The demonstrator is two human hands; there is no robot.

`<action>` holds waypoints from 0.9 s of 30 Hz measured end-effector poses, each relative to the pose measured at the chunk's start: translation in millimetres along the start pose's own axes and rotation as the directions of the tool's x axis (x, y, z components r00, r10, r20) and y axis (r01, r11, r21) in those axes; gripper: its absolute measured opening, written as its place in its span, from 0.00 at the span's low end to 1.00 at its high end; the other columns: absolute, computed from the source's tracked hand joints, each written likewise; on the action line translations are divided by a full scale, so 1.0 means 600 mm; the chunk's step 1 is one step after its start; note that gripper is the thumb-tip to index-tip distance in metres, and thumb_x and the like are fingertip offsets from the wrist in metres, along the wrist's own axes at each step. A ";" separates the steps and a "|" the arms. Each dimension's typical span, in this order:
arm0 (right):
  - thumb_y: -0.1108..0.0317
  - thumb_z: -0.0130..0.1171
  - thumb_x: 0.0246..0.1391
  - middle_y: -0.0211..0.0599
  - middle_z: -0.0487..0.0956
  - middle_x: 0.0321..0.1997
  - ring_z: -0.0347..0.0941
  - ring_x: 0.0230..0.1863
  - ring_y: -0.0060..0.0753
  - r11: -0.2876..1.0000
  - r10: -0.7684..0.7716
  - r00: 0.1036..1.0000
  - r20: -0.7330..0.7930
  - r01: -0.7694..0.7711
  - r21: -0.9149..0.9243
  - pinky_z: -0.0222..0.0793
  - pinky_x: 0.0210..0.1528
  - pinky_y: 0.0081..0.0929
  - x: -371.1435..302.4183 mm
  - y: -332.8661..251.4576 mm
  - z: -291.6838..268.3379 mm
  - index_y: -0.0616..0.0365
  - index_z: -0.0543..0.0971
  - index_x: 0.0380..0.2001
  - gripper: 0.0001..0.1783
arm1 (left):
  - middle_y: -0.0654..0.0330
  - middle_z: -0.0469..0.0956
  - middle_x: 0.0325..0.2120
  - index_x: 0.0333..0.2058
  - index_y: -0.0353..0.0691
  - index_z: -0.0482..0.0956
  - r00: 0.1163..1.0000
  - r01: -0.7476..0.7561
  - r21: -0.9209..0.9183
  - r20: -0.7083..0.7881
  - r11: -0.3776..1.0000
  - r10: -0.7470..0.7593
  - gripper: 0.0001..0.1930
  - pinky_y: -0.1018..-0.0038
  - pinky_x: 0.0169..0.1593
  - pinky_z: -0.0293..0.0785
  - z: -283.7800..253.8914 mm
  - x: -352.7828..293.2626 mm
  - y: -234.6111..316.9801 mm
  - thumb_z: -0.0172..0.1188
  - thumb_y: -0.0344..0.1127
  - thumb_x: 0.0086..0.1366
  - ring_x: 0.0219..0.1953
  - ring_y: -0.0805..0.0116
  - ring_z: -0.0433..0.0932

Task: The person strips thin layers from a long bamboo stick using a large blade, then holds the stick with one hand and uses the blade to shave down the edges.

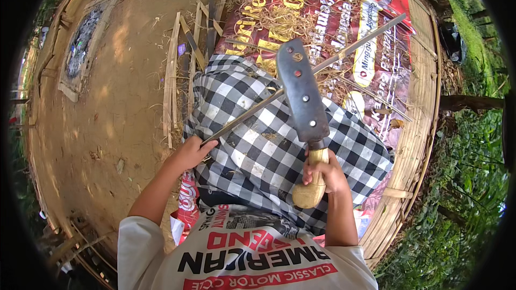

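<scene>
My right hand [330, 172] is closed around the pale wooden handle of a broad cleaver-like knife [302, 94]. Its dark blade has a row of holes and points away from me, crossing over a long thin strip, probably bamboo [244, 115]. The near end of that strip is pinched in my left hand [192, 153]; its far end reaches up to the right. Whether blade and strip touch, I cannot tell. Beneath both lies a black-and-white checkered cloth [242, 150] spread over my lap.
A printed red banner [333, 27] covers part of the bamboo platform [414, 145], strewn with curly shavings [285, 21]. Several split strips [173, 80] lie at its left. Farther left, a framed pit of ash [86, 37] sits on the dirt ground [113, 107]. Green plants [467, 182] grow at right.
</scene>
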State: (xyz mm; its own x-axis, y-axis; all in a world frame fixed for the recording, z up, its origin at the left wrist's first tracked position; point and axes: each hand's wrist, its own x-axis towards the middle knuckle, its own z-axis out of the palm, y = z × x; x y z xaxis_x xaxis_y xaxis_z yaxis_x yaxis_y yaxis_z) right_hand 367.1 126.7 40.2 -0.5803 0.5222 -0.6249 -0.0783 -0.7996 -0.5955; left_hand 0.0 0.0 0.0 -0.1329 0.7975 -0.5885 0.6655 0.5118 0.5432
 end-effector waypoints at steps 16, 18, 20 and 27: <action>0.82 0.54 0.35 0.39 0.72 0.20 0.70 0.18 0.33 0.980 0.077 0.996 0.039 -0.069 -0.187 0.69 0.24 0.30 -0.003 0.026 0.017 0.65 0.69 0.39 0.20 | 0.46 0.71 0.16 0.27 0.23 0.75 0.995 0.096 -0.035 0.033 0.995 -0.095 0.30 0.63 0.30 0.69 0.000 -0.007 0.018 0.55 0.54 0.67 0.21 0.62 0.71; 0.81 0.53 0.37 0.39 0.72 0.20 0.70 0.17 0.32 0.996 0.020 1.000 0.018 -0.019 -0.086 0.69 0.23 0.29 0.003 0.015 0.005 0.65 0.69 0.40 0.20 | 0.48 0.70 0.14 0.26 0.23 0.75 0.999 0.054 -0.061 0.006 0.997 -0.054 0.30 0.64 0.30 0.69 0.007 -0.006 0.013 0.55 0.54 0.67 0.21 0.64 0.69; 0.80 0.53 0.37 0.40 0.71 0.20 0.70 0.17 0.32 0.997 0.013 1.000 0.012 -0.014 0.074 0.70 0.24 0.31 0.010 0.029 0.014 0.65 0.68 0.40 0.21 | 0.48 0.70 0.14 0.26 0.23 0.75 0.998 0.060 -0.073 0.035 0.995 -0.058 0.30 0.64 0.30 0.69 0.005 -0.009 0.000 0.56 0.54 0.67 0.21 0.64 0.68; 0.80 0.55 0.33 0.39 0.71 0.20 0.69 0.17 0.33 0.994 0.087 0.996 0.037 -0.084 -0.074 0.70 0.23 0.32 -0.003 0.029 0.027 0.65 0.68 0.40 0.24 | 0.45 0.67 0.12 0.22 0.23 0.73 0.999 0.019 -0.046 -0.027 0.999 -0.020 0.34 0.61 0.28 0.68 -0.003 -0.015 0.013 0.55 0.58 0.65 0.18 0.58 0.68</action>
State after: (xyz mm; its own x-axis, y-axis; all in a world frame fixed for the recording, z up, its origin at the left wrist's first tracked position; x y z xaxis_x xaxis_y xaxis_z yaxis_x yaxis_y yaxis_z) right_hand 353.5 106.9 38.8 -0.6142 0.4393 -0.6555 0.0314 -0.8165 -0.5766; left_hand 4.7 -2.5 10.6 -0.1664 0.7955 -0.5827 0.6284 0.5409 0.5590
